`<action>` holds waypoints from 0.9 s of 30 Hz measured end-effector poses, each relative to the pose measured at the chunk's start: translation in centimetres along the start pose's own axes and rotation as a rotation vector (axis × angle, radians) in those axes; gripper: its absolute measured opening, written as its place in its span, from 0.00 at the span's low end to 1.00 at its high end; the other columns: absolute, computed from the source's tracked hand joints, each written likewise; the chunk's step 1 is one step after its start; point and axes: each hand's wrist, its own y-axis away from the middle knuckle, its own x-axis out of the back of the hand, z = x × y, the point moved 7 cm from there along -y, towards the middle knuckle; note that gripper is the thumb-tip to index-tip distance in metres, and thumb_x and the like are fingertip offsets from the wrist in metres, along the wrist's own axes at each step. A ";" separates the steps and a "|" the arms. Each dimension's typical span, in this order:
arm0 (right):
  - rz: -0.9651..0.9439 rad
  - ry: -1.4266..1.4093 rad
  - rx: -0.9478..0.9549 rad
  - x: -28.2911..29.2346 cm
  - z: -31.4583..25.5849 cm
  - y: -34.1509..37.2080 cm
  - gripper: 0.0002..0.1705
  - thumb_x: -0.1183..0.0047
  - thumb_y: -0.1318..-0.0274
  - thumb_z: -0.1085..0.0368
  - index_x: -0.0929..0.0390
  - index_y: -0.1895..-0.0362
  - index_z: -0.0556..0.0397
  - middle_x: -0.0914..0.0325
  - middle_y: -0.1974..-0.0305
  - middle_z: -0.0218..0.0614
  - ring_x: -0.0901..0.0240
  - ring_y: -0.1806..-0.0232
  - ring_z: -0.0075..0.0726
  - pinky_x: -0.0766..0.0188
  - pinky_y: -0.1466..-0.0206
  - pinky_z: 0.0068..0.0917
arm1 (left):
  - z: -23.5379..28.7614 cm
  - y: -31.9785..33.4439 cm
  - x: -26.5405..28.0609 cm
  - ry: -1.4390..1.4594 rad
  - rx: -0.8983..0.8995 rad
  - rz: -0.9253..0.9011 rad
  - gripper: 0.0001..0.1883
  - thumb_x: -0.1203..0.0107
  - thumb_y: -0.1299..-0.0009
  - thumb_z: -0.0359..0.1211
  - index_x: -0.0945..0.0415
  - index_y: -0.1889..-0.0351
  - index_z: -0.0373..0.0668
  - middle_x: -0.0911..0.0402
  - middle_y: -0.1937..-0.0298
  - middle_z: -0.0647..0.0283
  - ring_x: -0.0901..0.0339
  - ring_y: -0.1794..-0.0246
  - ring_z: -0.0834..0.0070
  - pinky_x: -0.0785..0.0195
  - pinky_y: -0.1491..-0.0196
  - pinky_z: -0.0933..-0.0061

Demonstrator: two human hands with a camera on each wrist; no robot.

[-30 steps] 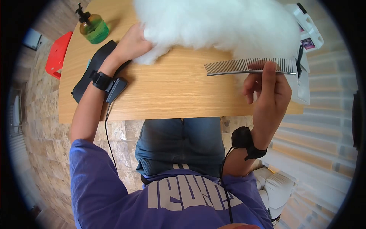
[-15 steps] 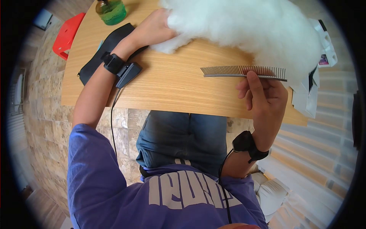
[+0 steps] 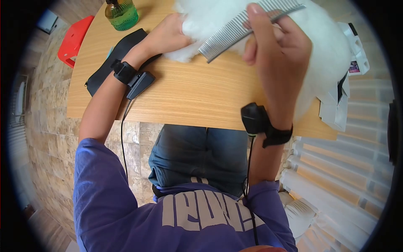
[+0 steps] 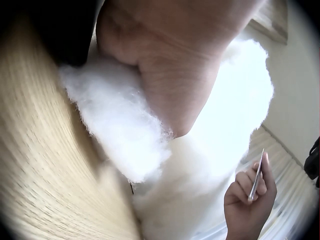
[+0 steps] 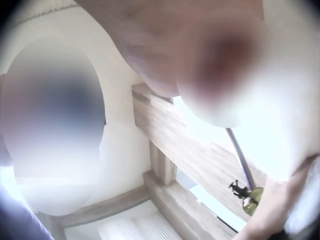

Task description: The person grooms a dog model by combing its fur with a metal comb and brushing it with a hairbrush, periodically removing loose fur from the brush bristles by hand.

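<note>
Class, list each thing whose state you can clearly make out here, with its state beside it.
Left hand: at the white fluff, fingers hidden
Right hand: holding the comb
Comb: held slanted
White fluff: on the table, fluffed out
Black pouch: lying on the table
Pump bottle: upright
Wrist straps: worn, one per wrist

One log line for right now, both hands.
left hand: against white fluff, fingertips hidden | right hand: holds metal comb | comb contact: unclear

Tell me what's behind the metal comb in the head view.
White fluff shows behind the metal comb, with wooden tabletop by its lower end; whatever the right hand covers there cannot be seen.
</note>
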 end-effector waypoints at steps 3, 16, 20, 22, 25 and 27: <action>0.045 0.182 -0.092 0.2 2.9 -0.7 0.15 0.43 0.34 0.64 0.21 0.71 0.64 0.25 0.82 0.26 0.33 0.83 0.19 0.41 0.78 0.19 | 0.7 0.1 0.5 0.014 -0.081 0.082 0.16 0.42 0.40 0.29 0.21 0.53 0.38 0.15 0.66 0.50 0.19 0.67 0.55 0.26 0.58 0.65; 0.610 0.263 -0.246 15.6 7.2 6.4 0.17 0.46 0.31 0.60 0.24 0.71 0.59 0.32 0.86 0.29 0.40 0.88 0.21 0.48 0.84 0.22 | 0.4 -0.2 0.1 0.103 0.121 0.009 0.18 0.41 0.40 0.29 0.22 0.51 0.35 0.15 0.62 0.49 0.19 0.63 0.61 0.27 0.52 0.66; 0.709 0.137 -0.121 18.5 4.7 6.7 0.20 0.49 0.29 0.56 0.29 0.74 0.55 0.37 0.88 0.28 0.42 0.88 0.22 0.47 0.83 0.23 | 0.9 -0.2 0.3 0.114 0.071 0.065 0.17 0.41 0.41 0.29 0.22 0.52 0.35 0.15 0.62 0.49 0.18 0.63 0.61 0.27 0.51 0.67; 0.640 0.064 -0.065 17.9 3.6 5.7 0.22 0.52 0.27 0.53 0.29 0.72 0.54 0.41 0.89 0.27 0.43 0.88 0.22 0.48 0.82 0.23 | 1.5 -0.5 0.3 0.119 0.031 0.078 0.17 0.41 0.41 0.29 0.22 0.53 0.35 0.15 0.62 0.49 0.18 0.63 0.60 0.27 0.51 0.67; 0.565 0.056 -0.044 15.9 2.0 4.1 0.23 0.53 0.27 0.50 0.29 0.71 0.55 0.41 0.89 0.27 0.43 0.88 0.23 0.49 0.82 0.22 | 1.5 -0.5 0.5 0.089 0.072 0.106 0.16 0.43 0.42 0.27 0.22 0.54 0.34 0.15 0.64 0.48 0.18 0.64 0.63 0.26 0.53 0.66; 0.499 -0.011 -0.041 14.3 1.2 3.2 0.23 0.53 0.27 0.50 0.29 0.71 0.55 0.40 0.88 0.27 0.43 0.87 0.23 0.50 0.82 0.22 | 1.8 -0.4 0.6 0.096 0.093 0.094 0.16 0.43 0.42 0.27 0.22 0.54 0.34 0.15 0.64 0.48 0.17 0.64 0.63 0.26 0.54 0.66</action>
